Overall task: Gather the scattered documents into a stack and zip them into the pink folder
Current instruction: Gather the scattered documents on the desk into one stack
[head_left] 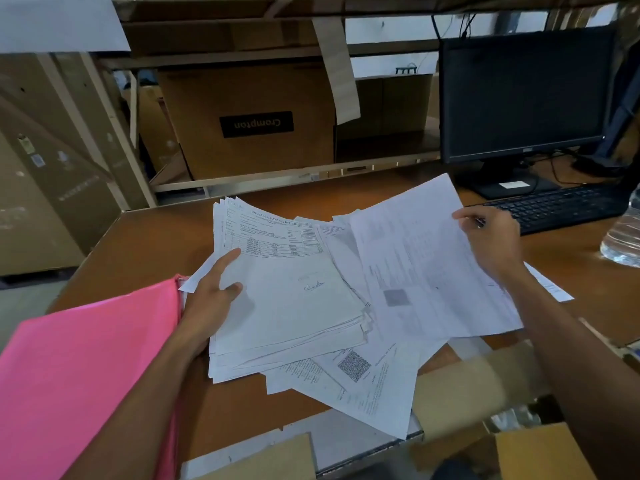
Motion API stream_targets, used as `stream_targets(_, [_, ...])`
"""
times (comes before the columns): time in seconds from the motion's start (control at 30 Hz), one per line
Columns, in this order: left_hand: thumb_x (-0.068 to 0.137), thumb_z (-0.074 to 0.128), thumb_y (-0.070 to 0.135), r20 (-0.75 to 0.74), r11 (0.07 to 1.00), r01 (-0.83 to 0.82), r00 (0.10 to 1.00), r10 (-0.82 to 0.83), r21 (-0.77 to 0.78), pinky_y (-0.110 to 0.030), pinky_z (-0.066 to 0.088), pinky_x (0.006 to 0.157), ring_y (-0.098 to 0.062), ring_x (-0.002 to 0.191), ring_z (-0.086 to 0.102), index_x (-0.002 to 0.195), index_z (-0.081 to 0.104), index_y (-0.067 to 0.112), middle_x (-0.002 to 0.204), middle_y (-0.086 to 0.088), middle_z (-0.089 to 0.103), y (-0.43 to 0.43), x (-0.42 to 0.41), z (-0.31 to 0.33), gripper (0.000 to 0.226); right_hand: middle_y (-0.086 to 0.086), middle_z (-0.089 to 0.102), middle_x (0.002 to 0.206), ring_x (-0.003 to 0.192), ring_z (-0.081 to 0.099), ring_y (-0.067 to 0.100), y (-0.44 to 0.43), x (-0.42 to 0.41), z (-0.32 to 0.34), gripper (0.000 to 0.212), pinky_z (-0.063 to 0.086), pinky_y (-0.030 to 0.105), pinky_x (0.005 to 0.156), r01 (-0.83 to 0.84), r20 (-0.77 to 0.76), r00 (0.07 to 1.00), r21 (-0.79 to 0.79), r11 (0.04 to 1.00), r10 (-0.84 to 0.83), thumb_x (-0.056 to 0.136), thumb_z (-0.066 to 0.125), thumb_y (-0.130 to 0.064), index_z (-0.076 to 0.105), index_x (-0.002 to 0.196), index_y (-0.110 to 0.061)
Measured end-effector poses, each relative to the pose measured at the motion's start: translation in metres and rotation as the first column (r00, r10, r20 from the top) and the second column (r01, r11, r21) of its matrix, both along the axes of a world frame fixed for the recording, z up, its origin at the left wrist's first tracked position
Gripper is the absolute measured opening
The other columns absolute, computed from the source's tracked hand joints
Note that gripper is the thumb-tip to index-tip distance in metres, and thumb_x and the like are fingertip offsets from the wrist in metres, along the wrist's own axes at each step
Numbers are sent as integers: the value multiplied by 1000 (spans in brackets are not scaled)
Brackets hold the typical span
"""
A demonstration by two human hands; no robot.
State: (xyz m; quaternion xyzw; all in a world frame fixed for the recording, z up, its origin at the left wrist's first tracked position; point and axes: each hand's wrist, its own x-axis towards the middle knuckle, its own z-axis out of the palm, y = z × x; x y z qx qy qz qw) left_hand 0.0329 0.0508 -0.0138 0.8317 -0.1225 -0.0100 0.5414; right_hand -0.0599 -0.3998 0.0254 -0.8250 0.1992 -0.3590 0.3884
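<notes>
Our left hand [211,296] lies flat and spread on the main stack [287,296] of papers in the middle of the surface [156,237], pressing it down, not gripping it. Our right hand [491,237] is pinched shut on the far edge of a single sheet [426,265], lifted and tilted over the pile. More loose sheets [367,382] fan out beneath the stack toward the near edge, and one strip [550,284] pokes out past our right wrist. The pink folder [86,375] rests at the near left, touching the stack's left side; we cannot tell whether its zip is open.

The risks, as we judge them: the lowest sheets overhang the near edge and could slide off if we drag the pile. The lifted sheet, held at one edge only, may fold or crease as it lands. The stack is ragged, so corners could catch in the zip. The water bottle [623,237] stands near our right elbow's path.
</notes>
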Motion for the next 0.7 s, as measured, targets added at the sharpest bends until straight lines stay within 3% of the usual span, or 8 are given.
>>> stream_targets(0.07, [103, 52, 6, 4, 1000, -15, 1000, 14, 17, -21, 45, 85, 2, 95, 55, 147, 43, 46, 147, 21, 40, -1, -1, 0, 59, -3, 66, 128, 79, 60, 12, -3, 3, -3, 21, 41, 19, 57, -45, 0, 999, 131, 990, 46, 95, 67, -11, 75, 112, -22])
stream_targets(0.17, [103, 52, 6, 5, 1000, -18, 1000, 17, 16, -26, 45, 76, -2, 83, 53, 146, 44, 47, 148, 19, 41, -2, 0, 0, 60, -6, 58, 133, 95, 58, 15, 6, 5, -9, 35, 46, 24, 70, -128, -74, 986, 211, 969, 147, 90, 75, -12, 71, 123, -24])
stream_targets(0.27, [103, 53, 6, 8, 1000, -13, 1000, 13, -2, -30, 47, 92, -3, 102, 55, 146, 44, 47, 154, 17, 38, -1, -2, 1, 60, -11, 56, 134, 114, 52, 14, 17, 6, -13, 46, 42, 27, 88, -246, -164, 946, 190, 950, 278, 87, 79, -18, 66, 129, -31])
stream_targets(0.33, [103, 53, 7, 8, 1000, -11, 1000, 11, 1, -35, 41, 111, -12, 133, 45, 146, 44, 47, 159, 16, 35, 0, -2, 2, 60, -13, 59, 129, 115, 55, 14, 22, 7, -16, 37, 42, 27, 88, -285, -236, 918, 168, 944, 320, 86, 81, -22, 71, 119, -34])
stream_targets(0.37, [103, 53, 7, 8, 1000, -11, 1000, 11, 0, -35, 40, 111, -13, 137, 42, 146, 44, 47, 160, 16, 34, -1, -3, 2, 60, -12, 63, 128, 115, 56, 13, 24, 8, -18, 30, 42, 27, 91, -271, -240, 926, 116, 956, 292, 85, 81, -23, 74, 112, -33])
stream_targets(0.47, [104, 52, 7, 15, 1000, -18, 1000, 18, 9, -26, 44, 93, -7, 119, 53, 147, 43, 46, 158, 16, 35, -3, -6, 5, 59, -16, 59, 134, 114, 52, 7, 25, 6, -20, 39, 41, 28, 95, -216, -215, 955, -32, 976, 204, 88, 78, -23, 68, 124, -34])
stream_targets(0.57, [104, 51, 6, 16, 1000, -17, 1000, 17, -2, -20, 43, 91, -2, 121, 47, 147, 43, 45, 160, 16, 33, -4, -5, 3, 59, -24, 45, 139, 119, 44, 6, 22, 2, -20, 63, 39, 31, 95, -296, -229, 928, 18, 955, 293, 88, 78, -20, 50, 140, -41])
stream_targets(0.7, [104, 52, 7, 17, 1000, -19, 1000, 18, 11, -18, 46, 76, -10, 120, 52, 146, 43, 48, 160, 16, 33, -3, -5, 3, 59, -15, 47, 147, 117, 49, 11, 21, 2, -24, 57, 50, 31, 86, -245, -140, 958, 39, 969, 249, 90, 75, -21, 49, 135, -43])
